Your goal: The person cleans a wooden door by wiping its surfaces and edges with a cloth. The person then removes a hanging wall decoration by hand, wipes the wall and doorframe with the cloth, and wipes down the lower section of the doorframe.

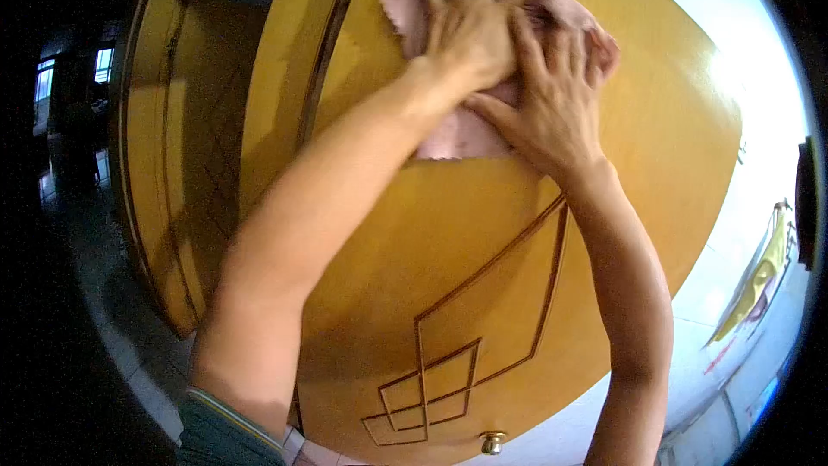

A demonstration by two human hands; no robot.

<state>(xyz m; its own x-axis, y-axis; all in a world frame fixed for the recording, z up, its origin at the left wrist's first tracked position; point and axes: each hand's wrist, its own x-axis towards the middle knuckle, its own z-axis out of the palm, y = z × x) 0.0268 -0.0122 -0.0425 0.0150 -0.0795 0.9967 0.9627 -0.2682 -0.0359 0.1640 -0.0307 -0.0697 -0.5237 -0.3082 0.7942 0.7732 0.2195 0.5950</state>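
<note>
Both of my arms reach up to a yellow-brown wooden door (362,311) with dark carved lines. A pink cloth (461,136) with a jagged edge lies against its upper part. My left hand (474,30) presses on the cloth with its fingers spread. Beside it on the right, my right hand (556,103) also rests on the cloth, fingers apart and thumb stretched toward the left hand. The fingertips are slightly blurred.
A round brass knob (492,443) is low on the door. To the left stands a wooden door frame (147,147) before a dark room with tiled floor. Yellowish cloths (755,280) hang by the white wall at right.
</note>
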